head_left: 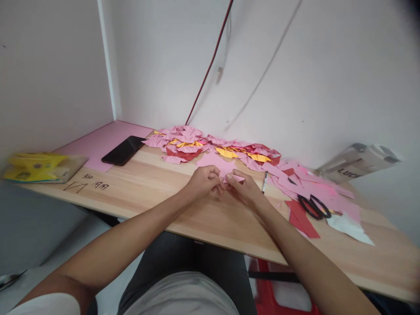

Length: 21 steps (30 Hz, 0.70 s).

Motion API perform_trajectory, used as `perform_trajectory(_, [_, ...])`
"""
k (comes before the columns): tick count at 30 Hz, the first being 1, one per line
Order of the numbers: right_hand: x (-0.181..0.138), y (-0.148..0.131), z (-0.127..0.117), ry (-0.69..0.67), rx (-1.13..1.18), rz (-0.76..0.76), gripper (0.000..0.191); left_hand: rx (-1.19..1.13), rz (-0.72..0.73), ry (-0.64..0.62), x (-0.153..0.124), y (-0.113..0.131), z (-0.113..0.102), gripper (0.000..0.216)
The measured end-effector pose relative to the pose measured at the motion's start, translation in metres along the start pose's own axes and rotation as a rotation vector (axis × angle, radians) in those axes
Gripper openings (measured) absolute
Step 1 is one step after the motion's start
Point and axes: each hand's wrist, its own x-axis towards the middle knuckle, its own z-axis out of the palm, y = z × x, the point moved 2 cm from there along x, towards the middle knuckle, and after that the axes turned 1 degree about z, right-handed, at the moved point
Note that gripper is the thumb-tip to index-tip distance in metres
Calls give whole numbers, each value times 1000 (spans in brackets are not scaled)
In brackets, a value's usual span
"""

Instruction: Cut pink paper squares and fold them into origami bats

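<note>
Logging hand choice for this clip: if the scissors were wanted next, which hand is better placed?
Probably the right hand: the scissors lie on its side, while the left hand would have to cross over. Both are at the pink paper, so the right would need freeing first.

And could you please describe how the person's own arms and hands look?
The left hand and right hand are ungloved, and both wrists look bare. The forearms are uncovered too; a short white sleeve shows on the left arm.
</note>
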Motion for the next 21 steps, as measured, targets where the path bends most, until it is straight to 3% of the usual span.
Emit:
perform_trajectory(4, [-1, 1, 3, -30, -21, -24, 33, -7, -50, -50, 1, -3, 3, 7])
perform_trajectory(11, [0, 6, -2, 31, -98, -30, 28, 22, -135, -132, 1, -11, 4, 7])
perform_trajectory(21, [2, 8, 1, 50, -66, -5, 34, 25, -126, -72, 0, -1, 5, 11])
